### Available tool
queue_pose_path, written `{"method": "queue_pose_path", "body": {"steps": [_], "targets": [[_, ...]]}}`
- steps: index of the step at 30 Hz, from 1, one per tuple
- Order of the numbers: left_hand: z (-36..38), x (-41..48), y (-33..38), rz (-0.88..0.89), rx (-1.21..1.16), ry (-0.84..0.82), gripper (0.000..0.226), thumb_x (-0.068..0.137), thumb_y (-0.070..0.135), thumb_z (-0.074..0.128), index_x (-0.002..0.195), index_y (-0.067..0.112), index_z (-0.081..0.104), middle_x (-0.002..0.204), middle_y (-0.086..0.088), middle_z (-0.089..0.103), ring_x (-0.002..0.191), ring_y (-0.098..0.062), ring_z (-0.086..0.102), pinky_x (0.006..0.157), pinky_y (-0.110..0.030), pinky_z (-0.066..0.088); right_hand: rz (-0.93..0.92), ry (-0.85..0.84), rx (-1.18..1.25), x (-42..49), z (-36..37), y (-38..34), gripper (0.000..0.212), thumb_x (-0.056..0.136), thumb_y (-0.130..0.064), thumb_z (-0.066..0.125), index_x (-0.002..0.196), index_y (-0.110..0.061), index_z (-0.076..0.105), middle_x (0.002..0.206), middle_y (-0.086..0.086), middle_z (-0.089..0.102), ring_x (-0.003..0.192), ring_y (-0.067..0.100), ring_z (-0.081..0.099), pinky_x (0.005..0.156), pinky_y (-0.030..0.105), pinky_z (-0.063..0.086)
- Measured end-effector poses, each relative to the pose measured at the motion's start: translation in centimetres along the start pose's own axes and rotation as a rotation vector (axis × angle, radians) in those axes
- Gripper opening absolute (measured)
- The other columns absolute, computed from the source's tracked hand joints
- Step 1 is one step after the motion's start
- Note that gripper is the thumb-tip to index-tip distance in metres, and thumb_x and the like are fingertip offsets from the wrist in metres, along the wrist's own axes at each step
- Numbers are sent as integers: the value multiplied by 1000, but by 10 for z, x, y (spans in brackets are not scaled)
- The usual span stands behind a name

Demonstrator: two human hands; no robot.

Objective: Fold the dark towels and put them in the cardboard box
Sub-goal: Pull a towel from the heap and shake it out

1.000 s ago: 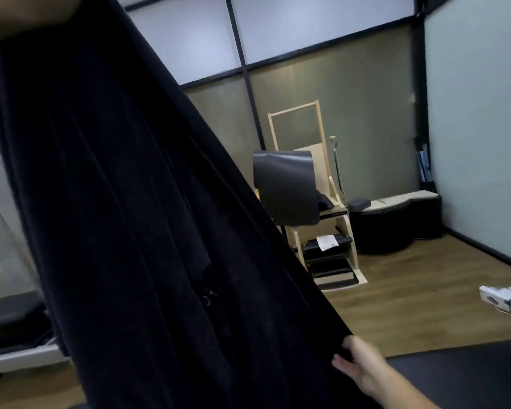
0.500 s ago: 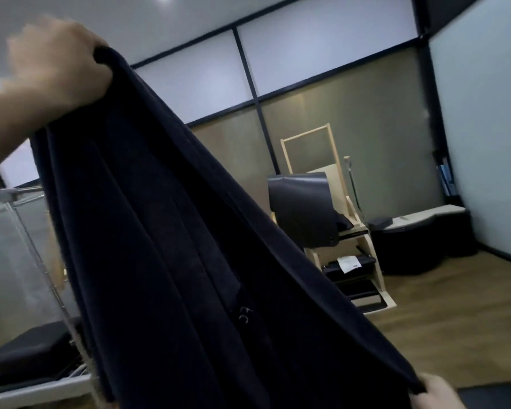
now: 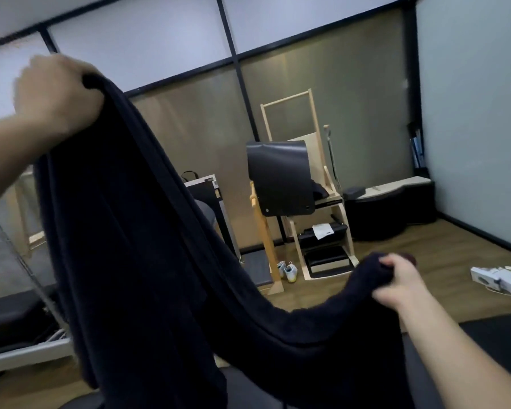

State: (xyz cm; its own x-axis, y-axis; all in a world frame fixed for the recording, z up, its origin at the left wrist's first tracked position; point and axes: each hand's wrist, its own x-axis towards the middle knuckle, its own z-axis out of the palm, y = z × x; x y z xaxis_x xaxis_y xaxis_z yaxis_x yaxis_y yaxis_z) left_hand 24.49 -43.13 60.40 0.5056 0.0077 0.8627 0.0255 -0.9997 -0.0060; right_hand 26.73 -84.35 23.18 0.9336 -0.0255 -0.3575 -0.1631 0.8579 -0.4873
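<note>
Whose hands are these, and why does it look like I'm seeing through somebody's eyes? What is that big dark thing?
You are seeing through a small camera worn on a person's head, so it shows what they look at. There is no machine here, just a person's two bare hands.

The left hand is up high, and the right hand is lower down. Each one grips an end of a dark towel, which sags between them and hangs down. The person means to fold it and put it in a cardboard box, but no box shows in this picture.

Behind the towel is a room with a wooden floor. A light wooden frame stands by the wall with a black mat draped on it, a pair of shoes sits on the floor beside it, and a white box lies on the floor at the right.
</note>
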Motion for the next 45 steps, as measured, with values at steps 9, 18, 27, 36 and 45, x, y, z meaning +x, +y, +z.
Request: {"method": "queue_pose_path", "body": {"steps": [9, 18, 27, 36, 45], "targets": [[9, -75, 75, 218, -130, -736, 41, 56, 53, 88, 88, 31, 73, 69, 11, 60, 63, -8, 54, 61, -28, 37, -254, -284, -320, -41, 144, -25, 23, 85, -17, 61, 105, -6, 64, 97, 11, 72, 85, 26, 70, 76, 36, 57], [69, -242, 129, -315, -1003, -886, 42, 80, 59, 65, 77, 18, 74, 74, 5, 75, 71, -8, 69, 67, -27, 51, -573, -661, -1107, -101, 101, 112, 32, 85, 2, 58, 106, -21, 66, 95, -6, 74, 91, 7, 69, 82, 27, 56], [109, -492, 137, -1282, -1198, -895, 22, 86, 34, 74, 93, 14, 77, 89, -4, 78, 88, -20, 75, 79, -34, 56, -58, -478, -1422, -114, -54, 229, 35, 81, -13, 53, 104, -33, 70, 101, -11, 73, 99, 4, 66, 91, 25, 53], [101, -517, 121, -1757, -1603, -770, 40, 92, 23, 51, 111, -5, 72, 116, -25, 70, 112, -41, 66, 105, -50, 47, -79, -186, -1219, -117, -78, 246, 28, 72, -32, 81, 90, -25, 61, 88, 0, 68, 79, 15, 67, 78, 32, 57], [102, -511, 120, -1609, -1537, -705, 43, 78, 27, 79, 110, 0, 71, 112, -19, 73, 105, -31, 71, 92, -42, 56, -288, -362, -1365, -134, -60, 237, 28, 74, -25, 83, 94, -29, 64, 85, -12, 73, 62, 13, 66, 64, 29, 56]]}}
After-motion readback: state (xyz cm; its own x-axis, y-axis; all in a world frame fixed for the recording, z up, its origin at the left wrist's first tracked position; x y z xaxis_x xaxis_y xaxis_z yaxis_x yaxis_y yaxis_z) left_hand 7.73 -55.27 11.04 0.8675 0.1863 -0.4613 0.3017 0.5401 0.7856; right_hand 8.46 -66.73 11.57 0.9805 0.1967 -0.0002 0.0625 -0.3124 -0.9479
